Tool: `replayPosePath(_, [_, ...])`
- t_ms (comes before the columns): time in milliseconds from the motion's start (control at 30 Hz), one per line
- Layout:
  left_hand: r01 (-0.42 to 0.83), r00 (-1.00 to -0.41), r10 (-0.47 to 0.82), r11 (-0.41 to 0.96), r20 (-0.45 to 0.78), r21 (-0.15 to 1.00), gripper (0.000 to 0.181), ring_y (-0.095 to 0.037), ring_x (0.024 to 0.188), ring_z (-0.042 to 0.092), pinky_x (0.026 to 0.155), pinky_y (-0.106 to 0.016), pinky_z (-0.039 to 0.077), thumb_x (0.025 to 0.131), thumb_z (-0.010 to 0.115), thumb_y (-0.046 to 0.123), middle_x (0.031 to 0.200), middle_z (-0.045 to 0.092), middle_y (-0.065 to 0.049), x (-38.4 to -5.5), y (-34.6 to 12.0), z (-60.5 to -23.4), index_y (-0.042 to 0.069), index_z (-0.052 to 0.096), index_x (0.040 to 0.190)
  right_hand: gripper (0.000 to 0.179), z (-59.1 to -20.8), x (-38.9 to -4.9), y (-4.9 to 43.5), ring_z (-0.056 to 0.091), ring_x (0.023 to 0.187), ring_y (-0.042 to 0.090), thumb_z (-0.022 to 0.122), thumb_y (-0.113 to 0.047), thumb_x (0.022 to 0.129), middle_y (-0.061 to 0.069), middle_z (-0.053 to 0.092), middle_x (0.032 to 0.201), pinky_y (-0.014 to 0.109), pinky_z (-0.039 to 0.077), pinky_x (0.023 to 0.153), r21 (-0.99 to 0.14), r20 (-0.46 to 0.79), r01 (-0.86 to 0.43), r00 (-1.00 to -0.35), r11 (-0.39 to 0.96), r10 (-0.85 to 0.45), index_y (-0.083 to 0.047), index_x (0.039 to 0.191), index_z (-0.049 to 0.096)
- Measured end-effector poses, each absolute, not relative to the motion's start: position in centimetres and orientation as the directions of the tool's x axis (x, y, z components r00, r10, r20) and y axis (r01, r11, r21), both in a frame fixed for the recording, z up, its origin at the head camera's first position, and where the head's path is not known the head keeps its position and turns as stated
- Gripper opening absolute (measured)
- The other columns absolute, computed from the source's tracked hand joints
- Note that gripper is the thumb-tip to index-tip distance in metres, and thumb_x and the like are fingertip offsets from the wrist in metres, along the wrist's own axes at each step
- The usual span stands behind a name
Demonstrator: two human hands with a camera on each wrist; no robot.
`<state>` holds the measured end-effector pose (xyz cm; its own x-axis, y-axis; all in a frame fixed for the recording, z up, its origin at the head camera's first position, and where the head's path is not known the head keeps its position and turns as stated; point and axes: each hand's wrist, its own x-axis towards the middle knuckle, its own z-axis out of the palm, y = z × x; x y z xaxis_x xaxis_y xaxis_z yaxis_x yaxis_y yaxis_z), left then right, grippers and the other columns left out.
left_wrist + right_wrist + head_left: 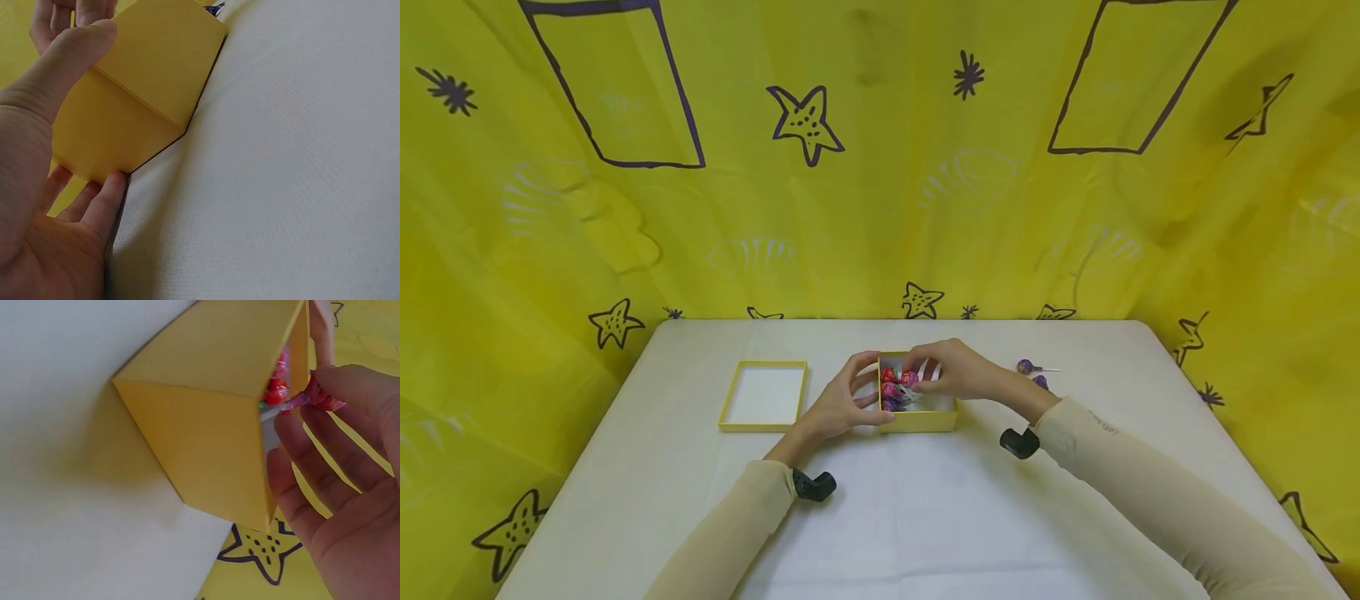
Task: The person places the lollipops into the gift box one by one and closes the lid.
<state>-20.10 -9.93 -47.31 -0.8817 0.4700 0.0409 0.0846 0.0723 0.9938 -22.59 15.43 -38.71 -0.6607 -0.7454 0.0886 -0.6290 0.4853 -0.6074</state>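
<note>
A yellow open-topped box [919,422] stands on the table with several wrapped lollipops [891,390] inside, in red, pink and purple. My left hand [838,404] grips its left end, thumb along the front wall and fingers at the side, as the left wrist view also shows. Over the box, my right hand [961,371] pinches a lollipop in a pink-red wrapper [324,397] between thumb and fingers. The white stick of that lollipop points into the box in the right wrist view.
Left of the box lies a shallow yellow-rimmed lid [766,395], white inside. Purple-wrapped lollipops [1025,366] lie on the white-covered table [880,517] to the right, partly behind my right forearm. A yellow curtain [880,217] with drawn starfish surrounds the table.
</note>
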Motion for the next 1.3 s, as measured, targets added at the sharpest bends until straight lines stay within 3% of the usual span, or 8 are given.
replayPosePath(467, [0.101,-0.878,0.476,0.08,0.051,0.992,0.101,-0.025,0.151,0.031,0.111,-0.033,0.047,0.078,0.089,0.004,0.165,0.026,-0.002,-20.0,-10.0,-47.1,0.023,0.03,0.157,0.018,-39.9,-22.5,14.4,0.069,0.087,0.015,0.076,-0.008,0.093,0.001,0.073,0.104,0.022,0.06,0.078,-0.615,-0.002,-0.6,-0.648,0.512,-0.762,-0.007,0.11,0.073])
replayPosePath(733, [0.095,-0.88,0.473,0.083,0.045,0.992,0.101,-0.026,0.152,0.031,0.111,-0.033,0.048,0.078,0.09,0.003,0.166,0.026,-0.003,-19.9,-10.0,-47.1,0.023,0.03,0.157,0.016,-40.3,-22.3,13.9,0.068,0.086,0.014,0.077,-0.006,0.091,0.001,0.073,0.101,0.022,0.06,0.077,-0.625,0.005,-0.613,-0.623,0.484,-0.782,-0.006,0.107,0.073])
replayPosePath(1033, [0.086,-0.88,0.474,0.083,0.037,0.993,0.102,-0.025,0.152,0.03,0.111,-0.032,0.048,0.078,0.09,0.005,0.165,0.026,0.0,-20.2,-9.9,-47.2,0.025,0.03,0.157,0.018,-40.6,-22.4,13.6,0.067,0.088,0.019,0.079,-0.008,0.091,-0.003,0.071,0.1,0.022,0.06,0.077,-0.634,-0.019,-0.588,-0.637,0.502,-0.77,-0.01,0.108,0.073])
replayPosePath(1300, [0.088,-0.881,0.471,0.077,0.041,0.993,0.101,-0.026,0.152,0.03,0.111,-0.033,0.048,0.078,0.09,0.003,0.166,0.025,-0.001,-20.2,-9.9,-47.4,0.023,0.03,0.157,0.019,-40.6,-22.3,13.4,0.066,0.087,0.014,0.08,-0.007,0.09,0.0,0.071,0.101,0.022,0.06,0.078,-0.627,-0.006,-0.601,-0.633,0.496,-0.775,-0.008,0.107,0.073])
